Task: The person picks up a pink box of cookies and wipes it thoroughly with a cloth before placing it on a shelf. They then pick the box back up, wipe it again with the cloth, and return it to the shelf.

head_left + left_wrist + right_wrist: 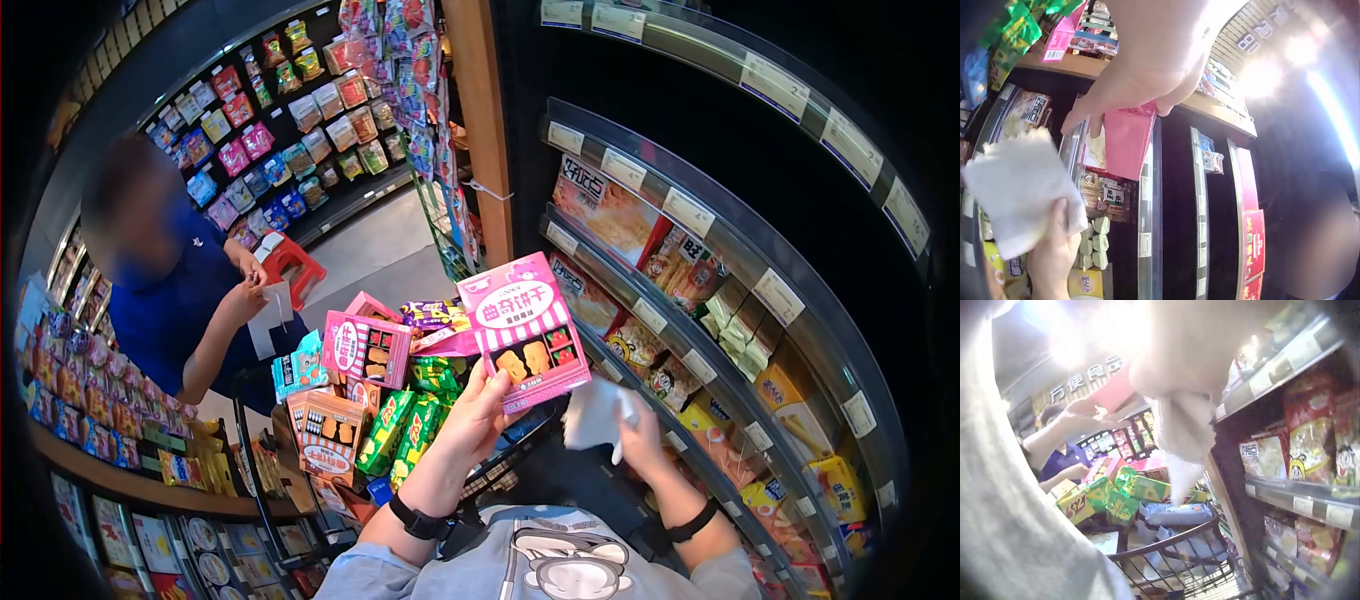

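Note:
My left hand [478, 412] grips a pink biscuit box [528, 335] by its lower left edge, holding it up in front of the shelves. Biscuits and red pieces are pictured on the box's front; in the left wrist view a plain pink side of the box [1127, 145] shows. Lower down and to the right, my right hand [642, 437] pinches a folded white cloth [592, 415], which hangs loosely in the right wrist view. Behind the left hand, a heap of snacks includes another pink biscuit box [367, 349], an orange biscuit box [328, 432] and green packs [384, 432].
A black wire shopping cart [1175, 540] carries the heap. Curved shelves [690, 215] with price tags and packaged snacks rise close on the right. At the left stands a person in a blue shirt [165, 305], near a red stool [292, 268]. A wooden post [480, 130] is ahead.

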`<state>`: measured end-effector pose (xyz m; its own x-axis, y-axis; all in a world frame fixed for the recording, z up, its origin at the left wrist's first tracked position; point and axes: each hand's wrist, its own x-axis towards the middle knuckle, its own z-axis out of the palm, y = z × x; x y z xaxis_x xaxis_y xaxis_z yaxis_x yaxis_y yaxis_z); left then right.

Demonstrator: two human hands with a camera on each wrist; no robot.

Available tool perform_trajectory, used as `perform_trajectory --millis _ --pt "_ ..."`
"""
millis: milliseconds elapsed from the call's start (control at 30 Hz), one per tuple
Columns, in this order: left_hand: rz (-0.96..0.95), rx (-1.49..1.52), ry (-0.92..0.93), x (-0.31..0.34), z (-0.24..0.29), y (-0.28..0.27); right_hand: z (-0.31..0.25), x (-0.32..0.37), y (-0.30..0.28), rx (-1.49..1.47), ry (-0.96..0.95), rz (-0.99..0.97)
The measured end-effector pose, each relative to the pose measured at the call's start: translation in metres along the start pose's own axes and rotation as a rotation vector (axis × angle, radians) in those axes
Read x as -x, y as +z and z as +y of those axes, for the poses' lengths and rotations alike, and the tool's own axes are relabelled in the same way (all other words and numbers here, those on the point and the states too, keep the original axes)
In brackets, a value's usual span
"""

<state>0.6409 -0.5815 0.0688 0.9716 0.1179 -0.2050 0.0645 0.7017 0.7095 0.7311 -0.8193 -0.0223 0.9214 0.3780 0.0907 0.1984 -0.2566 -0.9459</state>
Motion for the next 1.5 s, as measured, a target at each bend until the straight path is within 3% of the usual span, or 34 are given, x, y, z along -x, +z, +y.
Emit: perform_trajectory --millis 33,67,133,233,267,333,400,1100,1267,1500 --pt "-0.007 -0.069 0.068 0.002 -0.001 0.001 -0.016 -0.004 -0.006 -0.068 -0.003 0.049" --pt "-0.004 -0.065 0.066 0.003 -0.002 0.000 -0.006 -0.008 -0.012 -0.119 0.110 0.049" --pt "-0.067 -0.024 0.050 0.003 -0.004 -0.002 -0.032 -0.012 -0.013 -0.490 0.202 0.055" --pt "-0.142 -0.064 0.066 0.004 -0.008 -0.003 -0.056 -0.014 -0.009 -0.562 0.169 0.024" --pt "-0.176 -0.103 0.067 0.004 -0.007 -0.003 -0.061 -0.014 -0.007 -0.563 0.166 0.029" --pt "-0.187 -0.106 0.054 0.005 -0.006 -0.003 -0.068 -0.015 -0.005 -0.391 -0.026 0.037" --pt "-0.218 -0.145 0.060 0.005 -0.005 -0.005 -0.067 -0.016 -0.007 -0.354 -0.055 0.031" --pt "-0.210 -0.144 0.071 0.006 -0.004 -0.003 -0.083 -0.006 -0.017 -0.290 -0.018 -0.165" --pt "-0.216 -0.149 0.060 0.009 -0.003 0.000 -0.092 -0.001 -0.015 -0.254 0.088 -0.294" --pt "-0.270 -0.149 0.030 0.012 -0.002 -0.002 -0.096 -0.002 -0.017 -0.275 0.138 -0.331"
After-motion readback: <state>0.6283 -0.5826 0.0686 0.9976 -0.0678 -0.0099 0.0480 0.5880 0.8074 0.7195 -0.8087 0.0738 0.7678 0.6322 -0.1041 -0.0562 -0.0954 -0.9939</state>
